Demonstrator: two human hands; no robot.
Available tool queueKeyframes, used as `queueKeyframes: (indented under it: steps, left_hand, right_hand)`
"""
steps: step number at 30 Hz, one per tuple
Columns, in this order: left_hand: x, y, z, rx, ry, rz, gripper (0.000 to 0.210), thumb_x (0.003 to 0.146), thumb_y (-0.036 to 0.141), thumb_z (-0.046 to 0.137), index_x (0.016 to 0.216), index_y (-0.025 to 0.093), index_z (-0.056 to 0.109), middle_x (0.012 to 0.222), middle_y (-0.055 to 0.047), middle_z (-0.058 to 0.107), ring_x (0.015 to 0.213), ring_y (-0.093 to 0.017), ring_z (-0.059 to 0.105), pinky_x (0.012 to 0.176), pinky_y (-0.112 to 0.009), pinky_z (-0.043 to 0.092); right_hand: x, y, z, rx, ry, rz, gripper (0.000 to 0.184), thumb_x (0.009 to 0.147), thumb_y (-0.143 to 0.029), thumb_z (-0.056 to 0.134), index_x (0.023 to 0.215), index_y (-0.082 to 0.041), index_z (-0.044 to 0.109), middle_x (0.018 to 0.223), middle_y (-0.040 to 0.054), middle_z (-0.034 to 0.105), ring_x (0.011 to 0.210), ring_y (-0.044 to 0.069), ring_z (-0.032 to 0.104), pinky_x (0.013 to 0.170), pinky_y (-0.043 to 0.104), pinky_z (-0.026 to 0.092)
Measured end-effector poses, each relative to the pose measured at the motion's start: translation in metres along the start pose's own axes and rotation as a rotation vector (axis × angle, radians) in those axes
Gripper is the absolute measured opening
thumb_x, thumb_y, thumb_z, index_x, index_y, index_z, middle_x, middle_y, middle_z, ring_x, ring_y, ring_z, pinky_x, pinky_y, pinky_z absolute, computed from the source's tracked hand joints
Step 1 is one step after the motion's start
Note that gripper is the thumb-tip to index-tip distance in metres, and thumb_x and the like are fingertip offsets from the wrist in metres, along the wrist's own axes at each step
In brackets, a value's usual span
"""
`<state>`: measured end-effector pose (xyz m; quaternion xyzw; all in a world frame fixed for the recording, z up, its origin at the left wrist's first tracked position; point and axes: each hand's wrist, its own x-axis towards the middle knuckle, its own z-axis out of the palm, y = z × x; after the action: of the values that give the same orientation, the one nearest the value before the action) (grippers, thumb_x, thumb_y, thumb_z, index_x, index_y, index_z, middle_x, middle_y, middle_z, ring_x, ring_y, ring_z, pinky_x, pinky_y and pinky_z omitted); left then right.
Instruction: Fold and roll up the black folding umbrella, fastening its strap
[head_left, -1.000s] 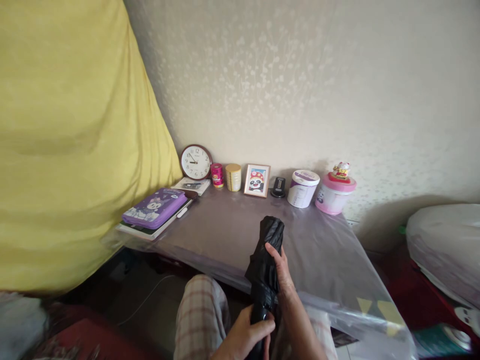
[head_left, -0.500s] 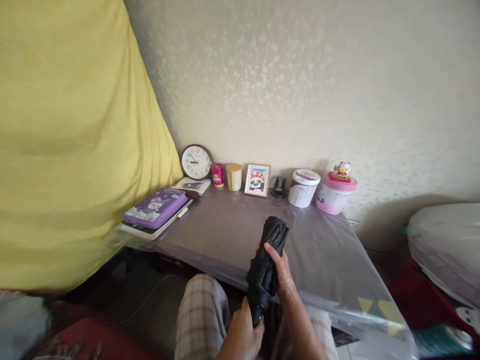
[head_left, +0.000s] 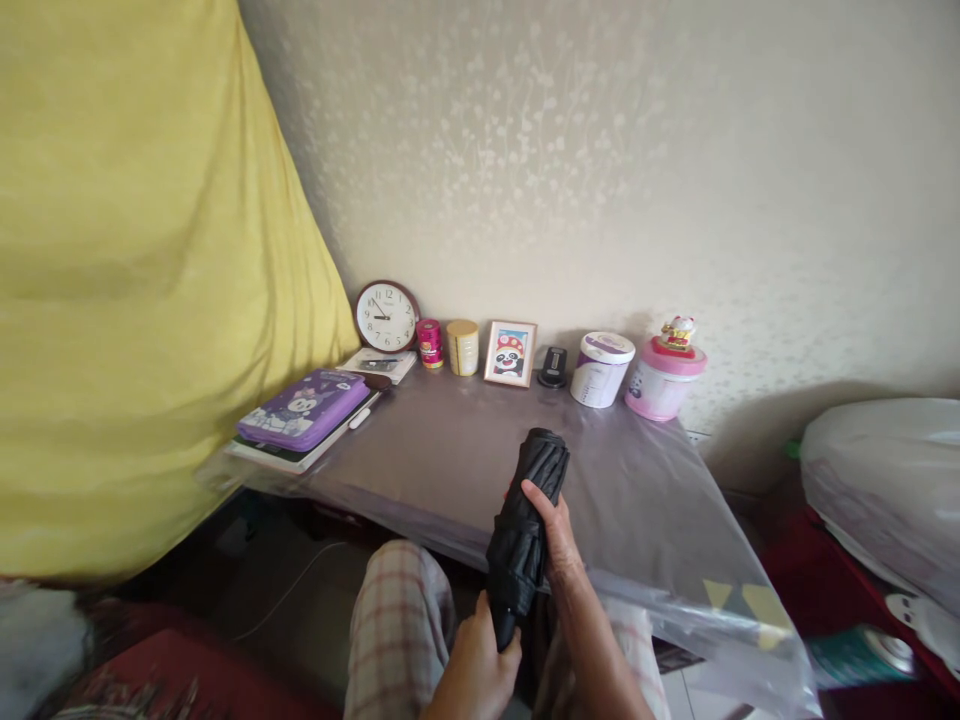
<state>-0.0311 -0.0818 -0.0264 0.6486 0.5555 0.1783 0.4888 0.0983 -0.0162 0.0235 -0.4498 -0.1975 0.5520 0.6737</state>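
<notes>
A folded black umbrella [head_left: 517, 545] is held at a slant above my lap and the near edge of the table. My left hand [head_left: 480, 650] is closed around its handle at the lower end. Higher up, my right hand [head_left: 553, 525] grips the folded cloth, with the thumb lying across the front; its other fingers are mostly hidden behind the umbrella. The umbrella's top end points away from me, over the table [head_left: 442, 450].
Along the wall stand a clock [head_left: 386, 316], a pink container [head_left: 429, 345], a yellow-lidded jar [head_left: 463, 350], a panda picture frame [head_left: 511, 354], a black object [head_left: 553, 367], a white tub [head_left: 602, 370] and a pink-lidded tub [head_left: 664, 385] bearing a lucky cat [head_left: 678, 335]. A purple case [head_left: 304, 410] lies left.
The whole view has shifted slightly, so the table items appear a little further left and up. Both hands keep their hold on the umbrella.
</notes>
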Motion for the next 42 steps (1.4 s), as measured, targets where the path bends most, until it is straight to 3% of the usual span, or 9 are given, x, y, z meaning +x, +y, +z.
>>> queueKeyframes:
  steps: [3, 8, 14, 18, 21, 28, 35, 39, 42]
  left_hand:
    - [0.001, -0.002, 0.0, 0.227, 0.038, -0.025, 0.045, 0.081, 0.021, 0.045, 0.124, 0.005, 0.043, 0.096, -0.016, 0.067, 0.094, -0.024, 0.062, 0.079, -0.028, 0.042]
    - [-0.001, 0.001, 0.003, 0.437, 0.033, -0.056, 0.052, 0.083, 0.02, 0.04, 0.131, -0.001, 0.035, 0.1, -0.022, 0.065, 0.096, -0.029, 0.062, 0.078, -0.033, 0.043]
    - [-0.004, -0.002, -0.015, 0.222, -0.061, 0.059, 0.052, 0.08, 0.037, 0.049, 0.123, 0.008, 0.043, 0.11, -0.017, 0.062, 0.104, -0.025, 0.058, 0.084, -0.029, 0.042]
    - [-0.001, 0.006, -0.034, 0.04, 0.149, 0.146, 0.067, 0.082, 0.049, 0.044, 0.132, 0.007, 0.028, 0.123, -0.017, 0.052, 0.11, -0.022, 0.054, 0.091, -0.03, 0.041]
    - [0.004, 0.022, -0.036, 0.07, 0.276, 0.232, 0.073, 0.079, 0.051, 0.048, 0.132, 0.006, 0.028, 0.131, -0.019, 0.044, 0.121, -0.025, 0.044, 0.098, -0.034, 0.035]
    - [0.017, 0.041, -0.029, 0.032, 0.13, 0.178, 0.056, 0.079, 0.051, 0.05, 0.121, 0.015, 0.044, 0.116, -0.012, 0.058, 0.107, -0.024, 0.055, 0.084, -0.03, 0.042]
    - [0.024, 0.035, -0.039, -0.286, -0.029, 0.262, 0.038, 0.081, 0.048, 0.051, 0.1, 0.015, 0.055, 0.087, -0.005, 0.064, 0.082, -0.019, 0.06, 0.072, -0.027, 0.046]
    - [0.023, 0.035, -0.042, -0.58, -0.266, 0.085, 0.047, 0.078, 0.054, 0.052, 0.106, 0.017, 0.051, 0.074, -0.001, 0.059, 0.065, -0.018, 0.062, 0.053, -0.027, 0.05]
    - [0.021, 0.037, -0.041, -0.623, -0.281, -0.013, 0.048, 0.077, 0.058, 0.051, 0.103, 0.017, 0.05, 0.066, 0.001, 0.056, 0.056, -0.016, 0.06, 0.044, -0.025, 0.048]
  right_hand:
    - [0.002, 0.0, -0.001, -0.01, 0.044, -0.004, 0.048, 0.061, -0.043, 0.074, 0.096, -0.016, 0.055, 0.069, 0.0027, 0.066, 0.054, 0.02, 0.063, 0.053, 0.033, 0.053]
    - [0.005, 0.003, -0.003, 0.0, 0.118, -0.01, 0.049, 0.06, -0.04, 0.076, 0.098, -0.017, 0.054, 0.067, 0.0006, 0.065, 0.055, 0.018, 0.062, 0.054, 0.031, 0.053]
    - [0.007, 0.003, -0.004, 0.012, 0.16, 0.001, 0.053, 0.058, -0.04, 0.076, 0.101, -0.017, 0.053, 0.064, -0.002, 0.062, 0.056, 0.018, 0.061, 0.055, 0.032, 0.053]
    - [0.007, 0.002, -0.001, -0.074, 0.228, -0.1, 0.054, 0.056, -0.038, 0.077, 0.1, -0.018, 0.053, 0.069, -0.0022, 0.064, 0.058, 0.017, 0.06, 0.056, 0.029, 0.053]
    - [0.006, 0.004, 0.003, -0.14, 0.219, -0.153, 0.051, 0.058, -0.039, 0.076, 0.098, -0.019, 0.053, 0.071, -0.0024, 0.064, 0.059, 0.016, 0.06, 0.057, 0.029, 0.052]
    - [0.002, 0.007, 0.01, -0.304, 0.216, -0.208, 0.045, 0.056, -0.038, 0.077, 0.092, -0.019, 0.055, 0.07, -0.0021, 0.063, 0.061, 0.016, 0.058, 0.057, 0.027, 0.05]
    - [-0.004, 0.006, 0.014, -0.209, 0.154, -0.118, 0.046, 0.057, -0.039, 0.077, 0.093, -0.02, 0.055, 0.066, -0.0036, 0.061, 0.056, 0.016, 0.057, 0.052, 0.028, 0.05]
    - [-0.008, 0.006, 0.017, -0.128, 0.088, -0.051, 0.046, 0.061, -0.042, 0.074, 0.094, -0.02, 0.053, 0.06, -0.0041, 0.059, 0.051, 0.017, 0.057, 0.05, 0.03, 0.05]
    - [-0.006, 0.005, 0.017, -0.132, 0.061, -0.057, 0.047, 0.061, -0.042, 0.075, 0.095, -0.017, 0.054, 0.066, -0.0009, 0.063, 0.055, 0.018, 0.06, 0.052, 0.03, 0.052]
